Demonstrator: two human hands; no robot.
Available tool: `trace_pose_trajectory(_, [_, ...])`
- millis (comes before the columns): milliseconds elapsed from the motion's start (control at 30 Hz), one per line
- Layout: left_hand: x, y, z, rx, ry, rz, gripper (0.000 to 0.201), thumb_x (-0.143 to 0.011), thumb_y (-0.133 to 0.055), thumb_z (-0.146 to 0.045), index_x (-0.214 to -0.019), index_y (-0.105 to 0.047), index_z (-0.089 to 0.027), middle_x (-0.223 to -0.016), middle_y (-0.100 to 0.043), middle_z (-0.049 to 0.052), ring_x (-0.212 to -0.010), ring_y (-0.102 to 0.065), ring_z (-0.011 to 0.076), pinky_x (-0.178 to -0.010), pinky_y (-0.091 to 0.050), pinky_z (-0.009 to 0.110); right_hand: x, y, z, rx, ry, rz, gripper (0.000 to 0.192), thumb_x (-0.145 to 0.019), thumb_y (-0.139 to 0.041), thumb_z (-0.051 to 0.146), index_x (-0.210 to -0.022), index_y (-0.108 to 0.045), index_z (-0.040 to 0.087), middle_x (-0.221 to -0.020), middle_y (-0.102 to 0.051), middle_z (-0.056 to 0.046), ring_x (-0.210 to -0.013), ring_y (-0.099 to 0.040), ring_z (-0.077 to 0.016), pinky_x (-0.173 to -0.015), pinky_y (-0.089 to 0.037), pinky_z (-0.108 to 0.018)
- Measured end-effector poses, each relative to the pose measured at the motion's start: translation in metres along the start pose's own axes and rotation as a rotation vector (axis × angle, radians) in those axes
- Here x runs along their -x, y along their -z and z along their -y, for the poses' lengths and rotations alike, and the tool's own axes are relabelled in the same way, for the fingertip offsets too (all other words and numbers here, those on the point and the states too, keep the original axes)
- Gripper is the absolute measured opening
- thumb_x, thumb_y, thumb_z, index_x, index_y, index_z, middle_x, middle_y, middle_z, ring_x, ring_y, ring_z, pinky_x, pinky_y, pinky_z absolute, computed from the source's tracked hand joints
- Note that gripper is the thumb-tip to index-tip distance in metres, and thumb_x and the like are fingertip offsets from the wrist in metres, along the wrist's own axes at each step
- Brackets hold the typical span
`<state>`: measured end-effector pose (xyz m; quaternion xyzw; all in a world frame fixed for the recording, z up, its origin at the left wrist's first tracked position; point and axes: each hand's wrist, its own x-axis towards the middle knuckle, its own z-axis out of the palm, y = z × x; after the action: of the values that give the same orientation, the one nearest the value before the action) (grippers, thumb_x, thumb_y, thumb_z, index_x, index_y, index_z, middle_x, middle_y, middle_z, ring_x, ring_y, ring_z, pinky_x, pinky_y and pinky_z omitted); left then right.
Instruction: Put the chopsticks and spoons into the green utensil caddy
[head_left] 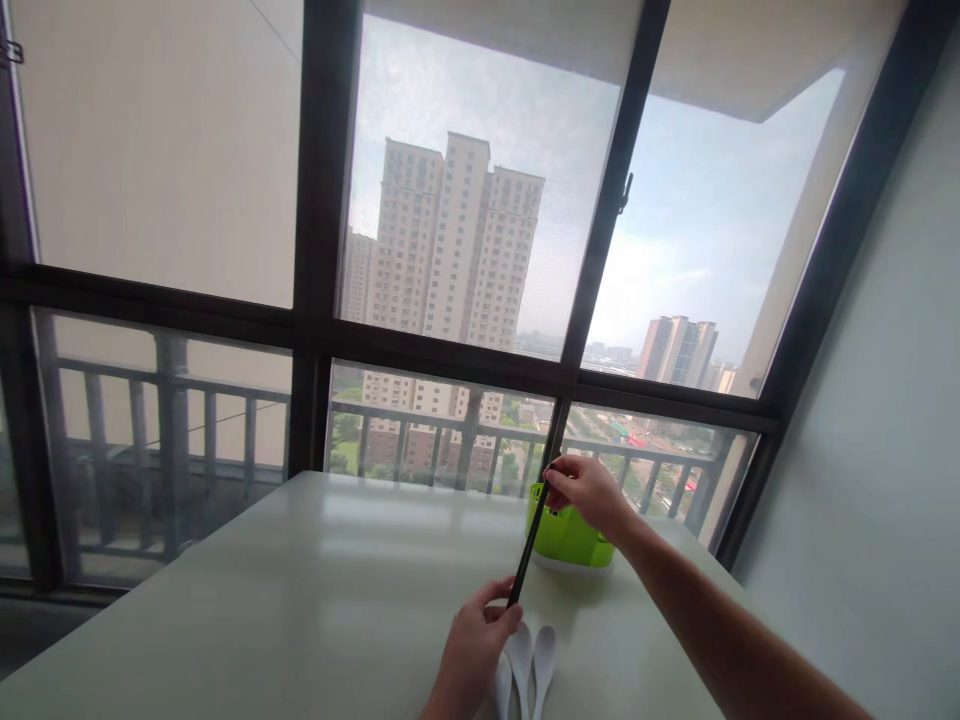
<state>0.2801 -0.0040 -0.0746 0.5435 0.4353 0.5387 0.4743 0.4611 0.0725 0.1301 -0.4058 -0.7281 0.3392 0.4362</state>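
Note:
A thin black stick, likely a chopstick or pair of chopsticks (pixel 532 545), is held at both ends above the table. My left hand (pixel 474 650) grips its lower end near the front. My right hand (pixel 586 493) pinches its upper end, just above a bright green holder (pixel 568 541) with a white base. Right of my left hand, white ceramic spoons (pixel 534 665) lie on the table, partly hidden by the hand.
The white table (pixel 315 590) stands against a large dark-framed window (pixel 315 330) with a balcony railing outside and tall buildings beyond. A plain wall (pixel 885 450) runs along the right side, close to the table's edge.

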Motion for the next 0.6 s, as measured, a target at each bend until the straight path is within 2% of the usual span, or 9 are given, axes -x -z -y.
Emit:
trace_pose_trajectory(100, [-0.001,0.001,0.003,-0.029,-0.018,-0.113,0.056,-0.085,-0.059,-0.052,-0.129,-0.059,-0.018,-0.120,-0.067,0.012,-0.090,-0.069,0.0209,-0.078,-0.055,0.033,-0.040,0.036,0.011,0.112,0.059,-0.154,0.033,-0.093,-0.064,0.044,-0.095,-0.067,0.011,-0.074,-0.071,-0.008,-0.066,-0.071,-0.0191,-0.061,-0.059,-0.025])
trace_pose_trajectory(200, [0.000,0.001,0.005,-0.126,0.004,-0.190,0.047,-0.087,-0.053,-0.051,-0.119,-0.060,-0.018,-0.114,-0.067,0.011,-0.091,-0.068,0.0209,-0.078,-0.055,0.033,-0.075,0.064,0.016,0.371,0.043,-0.343,0.027,-0.098,-0.058,0.035,-0.097,-0.068,0.010,-0.078,-0.071,-0.009,-0.068,-0.071,-0.0169,-0.062,-0.055,-0.020])
trace_pose_trajectory(267, [0.001,0.001,0.004,-0.165,0.017,-0.207,0.042,-0.088,-0.050,-0.049,-0.115,-0.060,-0.019,-0.113,-0.067,0.010,-0.092,-0.067,0.0208,-0.078,-0.055,0.033,-0.090,0.070,0.010,0.471,-0.002,-0.384,0.026,-0.100,-0.054,0.031,-0.098,-0.069,0.010,-0.080,-0.071,-0.009,-0.068,-0.070,-0.0158,-0.062,-0.053,-0.019])
trace_pose_trajectory(433, [0.001,0.000,0.001,-0.226,0.024,-0.189,0.036,-0.089,-0.048,-0.048,-0.108,-0.061,-0.021,-0.110,-0.069,0.009,-0.092,-0.066,0.0209,-0.078,-0.053,0.032,-0.105,0.048,-0.031,0.595,-0.136,-0.308,0.022,-0.096,-0.059,0.024,-0.088,-0.074,0.010,-0.081,-0.072,-0.009,-0.072,-0.069,-0.0173,-0.067,-0.052,-0.023])
trace_pose_trajectory(600, [0.002,0.000,-0.003,-0.248,0.023,-0.166,0.033,-0.089,-0.048,-0.045,-0.105,-0.061,-0.020,-0.104,-0.070,0.009,-0.089,-0.065,0.0210,-0.081,-0.052,0.032,-0.115,0.028,-0.068,0.712,-0.251,-0.252,0.018,-0.093,-0.064,0.024,-0.095,-0.077,0.011,-0.099,-0.073,-0.011,-0.090,-0.069,-0.0208,-0.078,-0.053,-0.026])
